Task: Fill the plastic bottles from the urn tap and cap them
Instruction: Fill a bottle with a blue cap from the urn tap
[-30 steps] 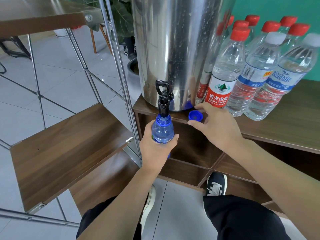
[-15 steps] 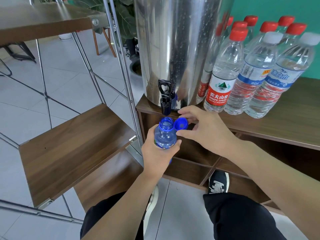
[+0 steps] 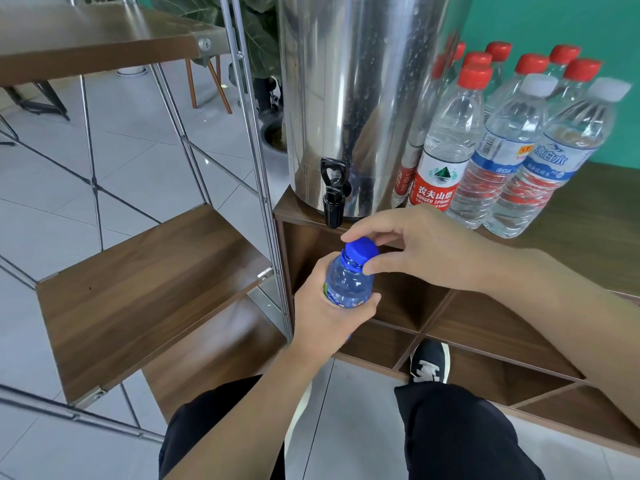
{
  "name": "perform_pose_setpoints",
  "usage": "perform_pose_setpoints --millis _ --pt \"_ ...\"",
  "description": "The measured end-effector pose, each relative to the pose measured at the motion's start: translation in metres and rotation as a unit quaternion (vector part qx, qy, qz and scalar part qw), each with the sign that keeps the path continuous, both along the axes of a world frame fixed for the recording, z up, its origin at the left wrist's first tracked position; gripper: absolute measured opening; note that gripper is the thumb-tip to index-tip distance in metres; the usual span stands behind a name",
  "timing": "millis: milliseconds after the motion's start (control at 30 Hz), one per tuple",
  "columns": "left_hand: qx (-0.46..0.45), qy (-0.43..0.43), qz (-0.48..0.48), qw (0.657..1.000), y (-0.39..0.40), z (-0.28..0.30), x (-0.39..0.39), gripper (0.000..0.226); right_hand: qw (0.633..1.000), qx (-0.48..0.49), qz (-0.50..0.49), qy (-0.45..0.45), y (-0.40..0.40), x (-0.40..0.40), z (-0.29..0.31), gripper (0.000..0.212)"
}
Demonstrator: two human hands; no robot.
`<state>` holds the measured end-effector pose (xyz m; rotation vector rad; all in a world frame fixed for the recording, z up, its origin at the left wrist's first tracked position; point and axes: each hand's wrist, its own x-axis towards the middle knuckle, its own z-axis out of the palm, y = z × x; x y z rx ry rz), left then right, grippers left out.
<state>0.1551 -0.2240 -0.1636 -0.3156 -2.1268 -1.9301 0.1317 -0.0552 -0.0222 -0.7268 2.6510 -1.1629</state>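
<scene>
A small blue plastic bottle [image 3: 348,282] is held upright below the black tap [image 3: 333,192] of the steel urn [image 3: 356,98]. My left hand [image 3: 329,317] grips its body from below. A blue cap [image 3: 360,250] sits on the bottle's neck, and my right hand [image 3: 415,251] pinches it with thumb and fingertips. The bottle's lower half is hidden inside my left hand.
Several capped clear water bottles [image 3: 446,147] with red and white caps stand right of the urn on the brown wooden cabinet [image 3: 595,230]. A metal-framed shelf unit [image 3: 145,289] stands to the left. My shoe [image 3: 429,362] is on the tiled floor below.
My right hand picked the blue cap off the cabinet top and set it on the bottle's neck. My left hand lowered the bottle away from the tap.
</scene>
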Motion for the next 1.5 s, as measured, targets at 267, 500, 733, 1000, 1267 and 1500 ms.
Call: perform_pose_setpoints --millis 267,500,733,1000,1267,1500 --pt "-0.023 0.013 -0.011 1.0 0.003 -0.004 0.003 0.07 0.983 0.173 -0.003 0.064 -0.009 -0.001 0.011 0.032" --pt "-0.023 0.011 -0.042 0.999 0.002 -0.007 0.003 0.07 0.923 0.354 -0.005 0.153 -0.01 0.001 0.012 0.058" --pt "-0.039 0.033 -0.048 0.998 0.0 0.0 0.0 0.074 0.965 0.236 0.09 0.071 0.008 -0.004 0.013 0.041" --pt "-0.033 0.007 -0.034 0.999 0.006 0.002 0.009 0.065 0.932 0.337 0.039 0.132 -0.008 0.0 0.01 0.046" --pt "-0.007 -0.027 -0.141 0.99 -0.007 0.006 0.005 0.059 0.901 0.358 0.057 0.238 -0.006 0.007 0.008 0.038" --pt "-0.024 -0.038 -0.086 0.995 0.001 0.003 0.013 0.061 0.908 0.363 -0.026 0.21 -0.02 0.012 0.0 0.03"
